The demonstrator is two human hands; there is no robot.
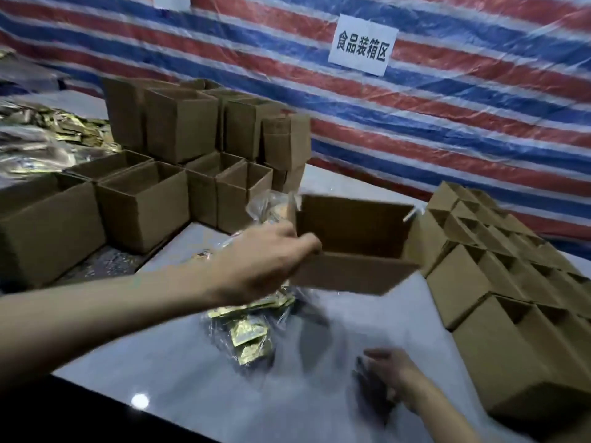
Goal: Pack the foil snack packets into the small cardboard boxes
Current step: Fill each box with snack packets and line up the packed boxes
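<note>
Matt cardboard box (351, 251), glossy table (224, 378)

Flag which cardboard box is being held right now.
The open box in the middle, tilted, its near-left rim gripped by the left hand. The stacked boxes at left and the rowed boxes at right stand untouched.

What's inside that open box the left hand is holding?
Only bare brown inner walls show in the box gripped by the left hand; no contents are visible. Its near wall hides the bottom.
</note>
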